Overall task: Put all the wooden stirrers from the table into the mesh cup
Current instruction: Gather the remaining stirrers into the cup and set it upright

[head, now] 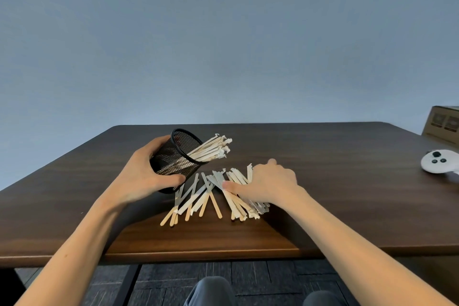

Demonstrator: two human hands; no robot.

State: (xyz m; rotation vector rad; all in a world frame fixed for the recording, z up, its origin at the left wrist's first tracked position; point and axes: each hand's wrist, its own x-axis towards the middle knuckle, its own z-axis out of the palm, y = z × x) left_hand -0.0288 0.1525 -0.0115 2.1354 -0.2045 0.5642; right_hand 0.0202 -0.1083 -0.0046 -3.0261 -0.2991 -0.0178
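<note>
My left hand [142, 172] grips a black mesh cup [177, 156], tilted with its mouth toward the right. A bundle of paper-wrapped wooden stirrers [211, 149] pokes out of the cup. Several more stirrers [198, 200] lie scattered on the dark wooden table [323, 218] just below the cup, some with bare wooden ends. My right hand [269, 182] rests palm down on the right part of that pile, fingers curled around a bunch of stirrers [244, 205], with the thumb pressing on them.
A white game controller [438, 160] lies near the table's right edge. A cardboard box [443, 126] stands at the far right corner. The table's front edge runs just above my knees [213, 290].
</note>
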